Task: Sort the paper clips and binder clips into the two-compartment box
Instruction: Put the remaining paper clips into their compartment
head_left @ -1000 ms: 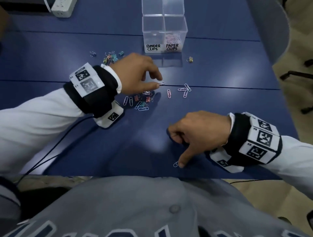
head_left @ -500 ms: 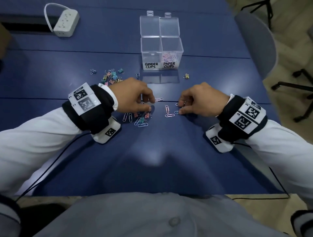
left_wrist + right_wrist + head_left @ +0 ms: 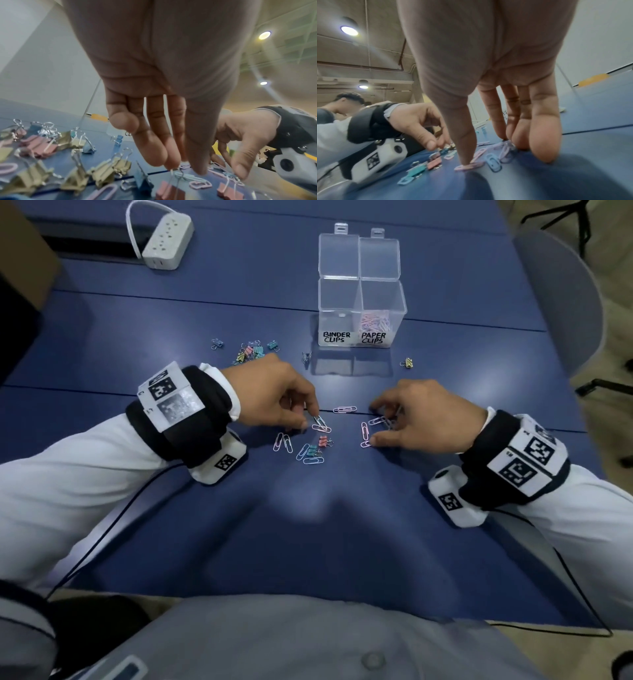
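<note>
Right hand (image 3: 424, 416) now wider-spread over paper clips (image 3: 368, 433)

On the blue table (image 3: 239, 302), the left hand (image 3: 274, 398) pinches a paper clip (image 3: 320, 422). The right hand (image 3: 424, 416) presses its thumb on a pink paper clip (image 3: 365, 444). The clear two-compartment box (image 3: 359, 313) stands behind them.

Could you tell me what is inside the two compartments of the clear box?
The box holds pink and blue paper clips in its right compartment; the left looks empty, though the labels hide the bottom.
</note>
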A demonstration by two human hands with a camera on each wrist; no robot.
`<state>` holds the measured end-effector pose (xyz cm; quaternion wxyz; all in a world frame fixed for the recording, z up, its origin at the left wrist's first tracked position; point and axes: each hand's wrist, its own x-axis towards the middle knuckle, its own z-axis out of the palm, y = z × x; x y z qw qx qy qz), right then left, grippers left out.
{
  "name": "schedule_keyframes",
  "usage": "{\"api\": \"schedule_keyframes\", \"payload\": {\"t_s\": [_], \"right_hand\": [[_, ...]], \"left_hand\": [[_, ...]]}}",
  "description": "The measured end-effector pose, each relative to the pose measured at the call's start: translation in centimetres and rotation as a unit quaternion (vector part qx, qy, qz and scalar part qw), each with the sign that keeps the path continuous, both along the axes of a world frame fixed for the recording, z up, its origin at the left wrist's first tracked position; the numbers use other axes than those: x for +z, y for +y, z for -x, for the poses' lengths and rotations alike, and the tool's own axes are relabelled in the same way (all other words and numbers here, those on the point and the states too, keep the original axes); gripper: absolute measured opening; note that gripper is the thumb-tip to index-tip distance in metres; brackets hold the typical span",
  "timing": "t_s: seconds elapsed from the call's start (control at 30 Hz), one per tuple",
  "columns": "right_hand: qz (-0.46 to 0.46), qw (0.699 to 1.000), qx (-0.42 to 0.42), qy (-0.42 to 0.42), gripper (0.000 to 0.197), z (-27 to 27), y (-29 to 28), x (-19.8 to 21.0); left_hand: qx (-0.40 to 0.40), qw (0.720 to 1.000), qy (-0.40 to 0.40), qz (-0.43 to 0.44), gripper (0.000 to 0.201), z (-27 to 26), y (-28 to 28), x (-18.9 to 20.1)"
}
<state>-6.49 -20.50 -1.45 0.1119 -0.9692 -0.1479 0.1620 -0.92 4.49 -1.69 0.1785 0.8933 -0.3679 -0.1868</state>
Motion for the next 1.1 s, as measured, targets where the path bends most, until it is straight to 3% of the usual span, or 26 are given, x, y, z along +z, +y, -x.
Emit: {"api": "schedule_keyframes", "payload": {"t_s": [0.1, 0.23, 0.5, 0.7, 0.9, 1.1], "right_hand": [[-0.009, 1.000, 0.022, -0.001, 0.058, 0.1, 1.2, -0.2], [-0.040, 0.999, 0.022, -0.015, 0.053, -0.6, 2.0, -0.1], [-0.063, 0.987, 0.140, -0.050, 0.027, -0.3, 4.8, 0.0], [-0.013, 0.981, 0.189, -0.042, 0.018, -1.1, 6.3, -0.4], [-0.105, 0.982, 0.143, -0.072, 0.010, -3.3, 7.8, 0.8], [-0.138, 0.983, 0.099, -0.071, 0.021, -6.1, 8.8, 1.0]], "left_hand": [[0.001, 1.000, 0.001, -0.016, 0.023, 0.1, 0.6, -0.2], [0.024, 0.999, 0.000, -0.024, 0.013, -0.2, 1.5, -0.5], [0.112, 0.993, -0.040, -0.028, 0.022, -2.1, 3.9, 0.8], [0.116, 0.991, -0.071, 0.002, 0.019, -1.1, 5.2, 1.7], [0.120, 0.990, -0.037, -0.061, 0.012, -0.2, 5.8, 0.1], [0.088, 0.994, -0.030, -0.056, 0.015, 1.4, 4.5, -0.1]]}}
